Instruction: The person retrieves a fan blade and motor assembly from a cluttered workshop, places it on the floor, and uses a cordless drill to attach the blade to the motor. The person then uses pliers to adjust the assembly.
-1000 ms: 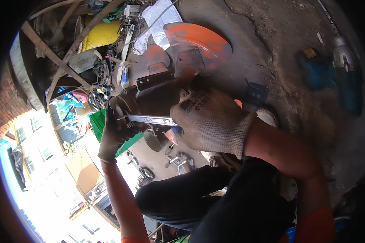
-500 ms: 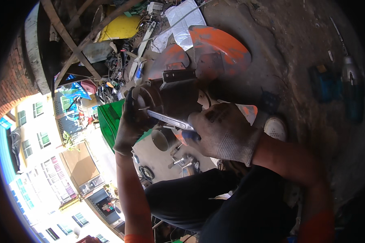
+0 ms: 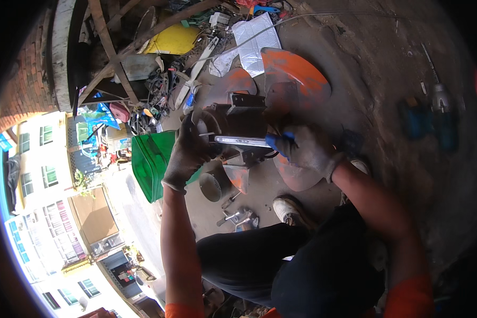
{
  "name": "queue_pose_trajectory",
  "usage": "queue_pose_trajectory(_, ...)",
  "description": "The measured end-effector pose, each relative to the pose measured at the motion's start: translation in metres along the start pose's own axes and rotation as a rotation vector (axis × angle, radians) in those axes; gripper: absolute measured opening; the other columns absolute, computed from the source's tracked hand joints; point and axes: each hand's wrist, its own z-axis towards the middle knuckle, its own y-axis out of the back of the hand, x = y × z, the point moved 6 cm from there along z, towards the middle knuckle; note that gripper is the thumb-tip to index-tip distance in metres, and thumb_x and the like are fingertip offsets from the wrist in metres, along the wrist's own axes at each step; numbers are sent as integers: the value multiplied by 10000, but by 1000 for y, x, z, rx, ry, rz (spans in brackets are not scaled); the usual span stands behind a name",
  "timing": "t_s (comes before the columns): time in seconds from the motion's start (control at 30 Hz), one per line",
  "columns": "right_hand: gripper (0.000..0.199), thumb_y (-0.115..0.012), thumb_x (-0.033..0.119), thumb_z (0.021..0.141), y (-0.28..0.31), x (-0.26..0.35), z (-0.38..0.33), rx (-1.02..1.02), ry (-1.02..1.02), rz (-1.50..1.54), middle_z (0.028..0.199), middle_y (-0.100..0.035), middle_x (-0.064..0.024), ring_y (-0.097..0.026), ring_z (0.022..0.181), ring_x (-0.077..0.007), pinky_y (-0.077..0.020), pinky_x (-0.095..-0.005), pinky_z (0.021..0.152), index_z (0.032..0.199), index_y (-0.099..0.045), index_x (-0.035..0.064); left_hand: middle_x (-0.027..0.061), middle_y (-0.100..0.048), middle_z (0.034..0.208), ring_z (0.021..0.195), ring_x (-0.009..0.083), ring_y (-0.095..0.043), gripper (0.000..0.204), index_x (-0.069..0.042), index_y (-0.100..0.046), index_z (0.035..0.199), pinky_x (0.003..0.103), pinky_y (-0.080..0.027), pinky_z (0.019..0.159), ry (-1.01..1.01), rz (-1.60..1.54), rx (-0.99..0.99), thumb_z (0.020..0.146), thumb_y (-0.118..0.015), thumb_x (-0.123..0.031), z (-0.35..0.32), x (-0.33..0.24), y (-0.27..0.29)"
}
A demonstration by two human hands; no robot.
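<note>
A dark, grimy electric motor (image 3: 244, 121) with a black bracket on top is in the middle of the view, joined to large worn orange fan blades (image 3: 297, 69). My gloved left hand (image 3: 185, 156) grips the motor's left end, where a thin shaft sticks out. In my gloved right hand (image 3: 305, 148) is a silver wrench (image 3: 241, 141), held by its right end with blue-coated fingers. The wrench lies nearly level across the front of the motor, its far end beside the shaft. Whether its jaw sits on a nut cannot be made out.
A green bin (image 3: 152, 164) stands left of my left hand, with a dark open cylinder (image 3: 214, 185) nearby. Small tools (image 3: 241, 218) lie by my shoe (image 3: 291, 209). A power drill (image 3: 440, 108) rests at right. Scrap and a foil sheet (image 3: 257, 42) are at the back.
My right hand has moved up and slightly right, swinging the wrench from a downward slant to nearly level. My left hand keeps its hold on the motor. The whole view has shifted a little.
</note>
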Motion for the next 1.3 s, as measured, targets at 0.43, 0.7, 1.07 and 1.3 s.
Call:
queue_pose_trajectory(0.43,399,-716,368,887,21,1,-32,-24,-21,-158,572,-552,-96,-537,553,-111,-435,-328,534,686,-646,30,144,-541,1298,1145,250,-568,898,-22,-337,1440,321,-471,959,150,-88,-217,680,-810,-94,-35,22,57)
queue_pose_trajectory(0.7,237,-652,294,938,59,-31,-105,-146,-152,120,657,-589,-28,-547,569,-135,-447,-290,559,1023,-673,74,134,-555,1318,1148,323,-590,766,-133,-347,1490,407,-528,889,801,-972,-299,828,-719,-237,-180,210,18)
queue_pose_trajectory(1.07,465,-646,526,900,136,-120,-222,-535,-744,-103,577,-564,-44,-503,419,-156,-410,-292,406,756,-584,89,178,-444,1473,1339,484,-374,1022,-219,-308,1501,460,-375,1097,1062,-16,-198,654,-829,-454,-248,302,-91)
queue_pose_trajectory(1.3,479,-594,570,911,137,-146,-225,-474,-974,-37,631,-604,-72,-558,478,-183,-450,-326,444,872,-597,92,199,-334,1542,1445,470,-185,939,-116,-300,1521,423,-269,1168,1007,-177,-420,784,-726,-512,-263,334,-93)
